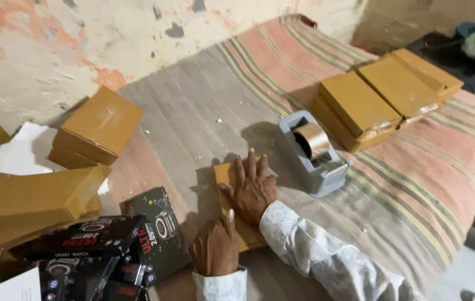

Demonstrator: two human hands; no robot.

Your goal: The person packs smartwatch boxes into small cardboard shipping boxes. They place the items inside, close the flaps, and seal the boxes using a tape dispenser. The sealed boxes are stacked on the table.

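**Both hands down on a small brown box**

While my right hand [252, 187] lies flat with fingers spread on the small brown cardboard box [227, 177] just below the middle of the frame, my left hand [215, 245] rests at the box's near end, loosely curled with the thumb up, gripping nothing that I can see. I judge the flat palm is there to keep the lid down and the box steady on the bed [416, 184]. The card is matte and plain, its edges sharp.

Just right of my fingers sits a grey plastic tape dispenser [313, 153], its glossy tan roll facing up, near enough to reach. Beyond it, at upper right, flat brown boxes [385, 100] lie stacked and shiny, as if taped. The bed's cover is woven cloth, striped pink, grey and yellow.

At left, another brown carton [101, 131] sits tilted on white wrapping. At lower left, black printed retail boxes [154, 228] are heaped loosely.
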